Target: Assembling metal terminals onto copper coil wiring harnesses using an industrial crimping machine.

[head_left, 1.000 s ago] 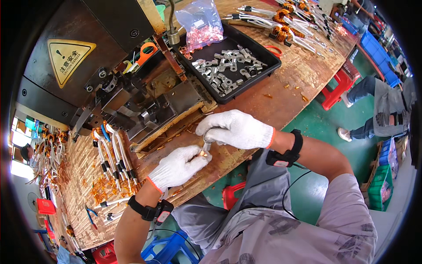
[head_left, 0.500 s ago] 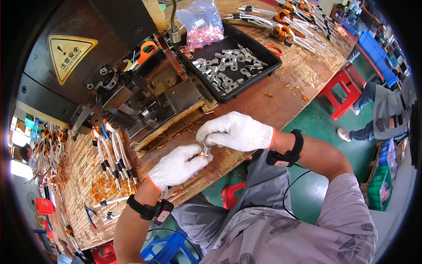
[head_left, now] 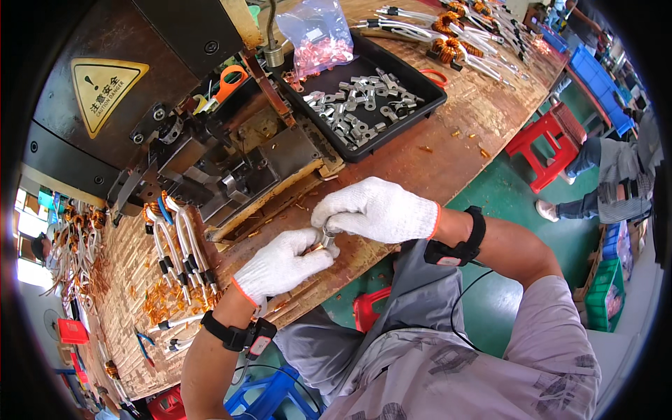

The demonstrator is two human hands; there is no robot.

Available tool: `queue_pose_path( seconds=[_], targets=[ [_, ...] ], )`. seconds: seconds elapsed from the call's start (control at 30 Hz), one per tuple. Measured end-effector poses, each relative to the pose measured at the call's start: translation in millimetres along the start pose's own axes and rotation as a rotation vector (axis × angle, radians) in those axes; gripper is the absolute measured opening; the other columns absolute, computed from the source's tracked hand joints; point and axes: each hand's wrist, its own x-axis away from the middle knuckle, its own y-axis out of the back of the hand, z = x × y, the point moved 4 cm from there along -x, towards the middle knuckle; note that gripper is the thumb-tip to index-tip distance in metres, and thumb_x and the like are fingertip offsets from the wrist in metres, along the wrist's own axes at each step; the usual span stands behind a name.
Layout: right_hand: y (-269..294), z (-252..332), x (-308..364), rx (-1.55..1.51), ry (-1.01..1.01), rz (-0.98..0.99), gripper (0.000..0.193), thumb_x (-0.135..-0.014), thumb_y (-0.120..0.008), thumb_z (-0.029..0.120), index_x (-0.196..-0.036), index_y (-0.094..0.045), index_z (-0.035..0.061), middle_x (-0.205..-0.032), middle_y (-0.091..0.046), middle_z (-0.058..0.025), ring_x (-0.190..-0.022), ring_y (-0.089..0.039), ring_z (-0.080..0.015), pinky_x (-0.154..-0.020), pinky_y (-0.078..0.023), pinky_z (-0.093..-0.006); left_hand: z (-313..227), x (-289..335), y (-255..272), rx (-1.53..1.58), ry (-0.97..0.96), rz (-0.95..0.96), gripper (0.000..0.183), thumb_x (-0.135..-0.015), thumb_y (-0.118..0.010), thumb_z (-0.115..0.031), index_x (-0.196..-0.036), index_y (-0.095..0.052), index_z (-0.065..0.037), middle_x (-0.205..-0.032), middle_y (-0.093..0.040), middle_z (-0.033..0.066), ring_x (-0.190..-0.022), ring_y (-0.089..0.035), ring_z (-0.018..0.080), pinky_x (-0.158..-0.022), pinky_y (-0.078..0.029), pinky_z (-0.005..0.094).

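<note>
Both my hands wear white knit gloves and meet above the table's front edge. Between their fingertips is a small silvery metal cable lug (head_left: pixel 327 239). My right hand (head_left: pixel 378 210) pinches its upper part from above. My left hand (head_left: pixel 283 260) closes thumb and fingers round its lower end; whether something else sits in that grip is hidden. Just beyond them stands a dark metal press (head_left: pixel 241 164) with a yellow warning triangle. A black tray (head_left: pixel 364 152) to its right holds many similar lugs (head_left: pixel 353 112) and a clear bag of coppery pieces (head_left: pixel 318 42).
White cables with copper coils (head_left: pixel 185 245) lie left of the press, with blue-handled pliers (head_left: pixel 144 346) nearer me. More coil assemblies (head_left: pixel 448 49) lie at the far right of the worn wooden table (head_left: pixel 476 126). A red stool (head_left: pixel 542 150) and another person's legs (head_left: pixel 584 161) are at right.
The lug is now more upright between my fingertips, and the coppery bit seen at its lower end is hidden. Both hands stay nearly in place; the whole view has shifted slightly.
</note>
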Motion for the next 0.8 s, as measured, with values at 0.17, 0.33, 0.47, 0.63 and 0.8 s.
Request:
queue_pose_path(
  seconds=[0.17,0.33,0.47,0.63,0.8],
  targets=[
    [-0.6,1.7,2.4,0.048,0.020,-0.050,0.018,-0.100,-0.067,0.013,-0.116,-0.073,0.0091,-0.104,-0.077,-0.0098,-0.096,-0.075,-0.0271,-0.088,-0.058,-0.0370,4.4,-0.3,-0.8,0.103,-0.049,0.042,0.038,-0.090,-0.078,-0.027,-0.117,-0.072,0.000,-0.105,-0.074,0.0075,-0.099,-0.067,0.0141,-0.093,-0.052,0.0312],
    [-6.1,1.7,9.5,0.124,0.114,-0.137,0.019,-0.099,-0.068,0.015,-0.116,-0.073,0.0130,-0.103,-0.076,-0.0105,-0.094,-0.074,-0.0303,-0.085,-0.058,-0.0399,1.8,1.1,1.5,0.031,-0.014,0.036,0.042,-0.086,-0.082,-0.026,-0.116,-0.070,0.000,-0.106,-0.073,0.0063,-0.100,-0.065,0.0145,-0.094,-0.052,0.0308],
    [-12.6,3.4,16.6,0.303,0.101,-0.254,0.016,-0.097,-0.069,0.023,-0.113,-0.072,0.0211,-0.098,-0.072,-0.0053,-0.089,-0.073,-0.0314,-0.074,-0.059,-0.0432,7.2,-0.2,0.5,0.077,-0.031,0.016,0.043,-0.086,-0.081,-0.028,-0.117,-0.070,0.000,-0.106,-0.073,0.0071,-0.100,-0.065,0.0146,-0.094,-0.052,0.0309],
    [-18.0,3.1,20.8,0.437,0.035,-0.302,0.016,-0.097,-0.068,0.024,-0.113,-0.071,0.0235,-0.097,-0.072,-0.0033,-0.089,-0.073,-0.0301,-0.070,-0.060,-0.0423,-4.0,1.7,3.2,0.013,0.056,-0.003,0.042,-0.086,-0.081,-0.028,-0.113,-0.069,0.001,-0.106,-0.074,0.0085,-0.098,-0.067,0.0156,-0.091,-0.052,0.0318],
    [-20.8,-0.5,22.5,0.279,-0.027,-0.331,0.022,-0.097,-0.070,0.015,-0.118,-0.073,0.0142,-0.100,-0.075,-0.0121,-0.089,-0.075,-0.0322,-0.077,-0.060,-0.0397,1.0,-1.9,2.4,-0.150,0.039,-0.082,0.043,-0.084,-0.079,-0.036,-0.110,-0.069,-0.002,-0.106,-0.073,0.0132,-0.096,-0.069,0.0251,-0.089,-0.053,0.0377]
  ],
)
